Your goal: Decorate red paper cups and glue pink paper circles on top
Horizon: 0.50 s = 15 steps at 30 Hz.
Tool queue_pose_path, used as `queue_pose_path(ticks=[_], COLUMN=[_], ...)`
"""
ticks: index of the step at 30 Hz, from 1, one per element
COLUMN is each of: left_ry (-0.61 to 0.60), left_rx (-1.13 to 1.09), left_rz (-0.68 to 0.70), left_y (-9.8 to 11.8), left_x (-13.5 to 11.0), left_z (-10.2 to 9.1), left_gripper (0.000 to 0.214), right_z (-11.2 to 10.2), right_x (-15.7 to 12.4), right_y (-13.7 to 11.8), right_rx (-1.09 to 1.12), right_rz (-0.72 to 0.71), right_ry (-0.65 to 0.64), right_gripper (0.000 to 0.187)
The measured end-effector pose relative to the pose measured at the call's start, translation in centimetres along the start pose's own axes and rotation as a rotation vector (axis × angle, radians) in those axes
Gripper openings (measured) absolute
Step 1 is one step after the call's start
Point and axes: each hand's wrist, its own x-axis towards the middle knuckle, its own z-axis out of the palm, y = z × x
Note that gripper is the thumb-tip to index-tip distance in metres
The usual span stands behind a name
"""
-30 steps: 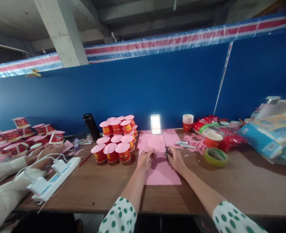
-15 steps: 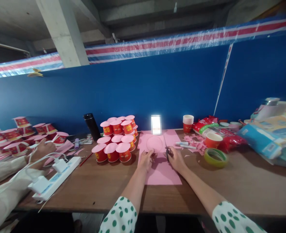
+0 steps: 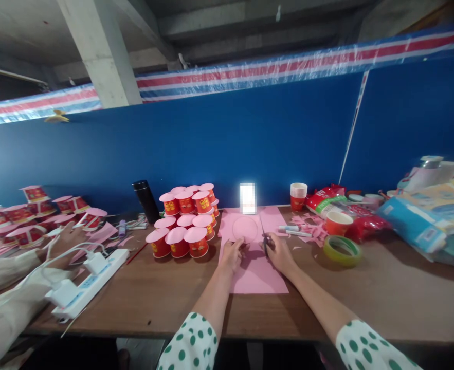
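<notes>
In the head view my left hand (image 3: 234, 254) pinches the near edge of a pink paper sheet (image 3: 227, 222) marked with a circle outline. Beneath it lies another pink sheet (image 3: 259, 280). My right hand (image 3: 281, 254) is closed around dark-handled scissors (image 3: 265, 240), their blades pointing away from me at the right of the circle. Whether the blades touch the paper I cannot tell. Left of my hands stand stacked red paper cups (image 3: 179, 245) topped with pink discs.
To the right are white pens (image 3: 298, 233), pink scraps (image 3: 319, 226), a tape roll (image 3: 342, 251), a red cup (image 3: 338, 223), nested cups (image 3: 298, 197) and plastic packages (image 3: 415, 218). At left are a black bottle (image 3: 145, 201), a power strip (image 3: 90, 288) and a co-worker's hand (image 3: 67, 241).
My hands, the scissors and the paper look almost still. The co-worker's hand at left has shifted slightly, its fingers more spread, and the cup beside it has tilted a little.
</notes>
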Motion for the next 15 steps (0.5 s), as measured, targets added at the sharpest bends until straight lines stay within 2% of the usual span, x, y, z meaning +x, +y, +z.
queue_pose_path(ticks=[15], left_ry=[-0.004], left_rx=[0.01], left_rz=[0.005], left_y=[-0.14], left_x=[0.16], left_z=[-0.15], left_gripper=[0.029], right_z=[-0.04], right_x=[-0.07], right_y=[-0.23], right_rx=[0.007], right_rz=[-0.003], right_ry=[-0.001], right_gripper=[0.032])
